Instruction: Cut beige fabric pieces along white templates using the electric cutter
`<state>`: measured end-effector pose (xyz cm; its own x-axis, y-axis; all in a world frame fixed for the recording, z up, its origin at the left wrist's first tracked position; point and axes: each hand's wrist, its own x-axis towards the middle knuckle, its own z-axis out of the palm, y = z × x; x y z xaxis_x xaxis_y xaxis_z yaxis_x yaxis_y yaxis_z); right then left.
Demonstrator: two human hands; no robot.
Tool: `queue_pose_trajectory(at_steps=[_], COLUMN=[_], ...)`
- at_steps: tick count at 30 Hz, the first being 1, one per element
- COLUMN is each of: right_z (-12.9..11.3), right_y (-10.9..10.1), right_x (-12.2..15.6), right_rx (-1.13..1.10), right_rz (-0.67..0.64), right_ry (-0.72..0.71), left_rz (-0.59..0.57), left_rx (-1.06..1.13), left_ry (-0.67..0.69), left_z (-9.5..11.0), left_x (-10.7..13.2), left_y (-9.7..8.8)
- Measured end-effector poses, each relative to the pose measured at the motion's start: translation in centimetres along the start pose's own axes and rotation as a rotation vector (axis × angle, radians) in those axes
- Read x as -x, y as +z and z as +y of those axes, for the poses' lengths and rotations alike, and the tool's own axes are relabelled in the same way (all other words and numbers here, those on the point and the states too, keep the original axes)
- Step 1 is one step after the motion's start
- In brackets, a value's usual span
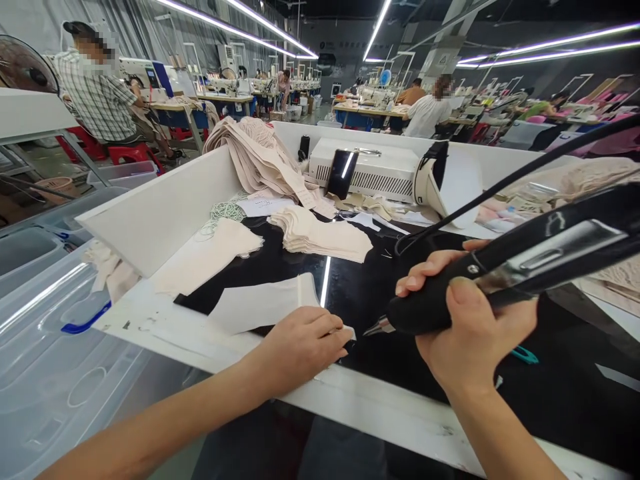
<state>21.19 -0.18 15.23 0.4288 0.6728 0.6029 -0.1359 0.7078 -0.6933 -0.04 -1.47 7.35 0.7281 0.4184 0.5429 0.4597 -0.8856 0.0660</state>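
Note:
My left hand (310, 347) is closed on the lower right end of a pale fabric piece (267, 303) lying on the black table surface; part of the cloth is hidden under my fingers. In my right hand (473, 333) is a thick black handheld power tool (425, 307), with fingers and thumb wrapped round its body. Its pointed metal tip (379, 326) is just right of my left fingertips, apart from the cloth. Beyond my hands lies a stack of cream fabric pieces (325, 233). Another pile of cut pieces (215, 257) rests to the left.
A phone (342, 173) leans against a white vented box (370, 170) at the back. Long fabric strips (265, 160) hang over the tray's left wall (165, 207). A black cable (500, 187) crosses the right side. A teal tool (524, 355) lies near my right wrist.

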Motion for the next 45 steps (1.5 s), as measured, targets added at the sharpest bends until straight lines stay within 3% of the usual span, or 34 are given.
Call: queue_pose_trajectory(at_steps=[4, 13, 45], right_z=[0.5, 1.2, 2.3], right_y=[0.0, 0.4, 1.0], right_x=[0.2, 0.7, 0.0], right_rx=[-0.019, -0.029, 0.029], right_rz=[0.0, -0.021, 0.022], right_ry=[0.001, -0.024, -0.03], left_rz=[-0.032, 0.056, 0.02], left_rx=[-0.031, -0.032, -0.024], left_ry=[-0.018, 0.002, -0.065], left_z=[0.2, 0.2, 0.7], left_x=[0.0, -0.1, 0.2], left_y=[0.1, -0.2, 0.3])
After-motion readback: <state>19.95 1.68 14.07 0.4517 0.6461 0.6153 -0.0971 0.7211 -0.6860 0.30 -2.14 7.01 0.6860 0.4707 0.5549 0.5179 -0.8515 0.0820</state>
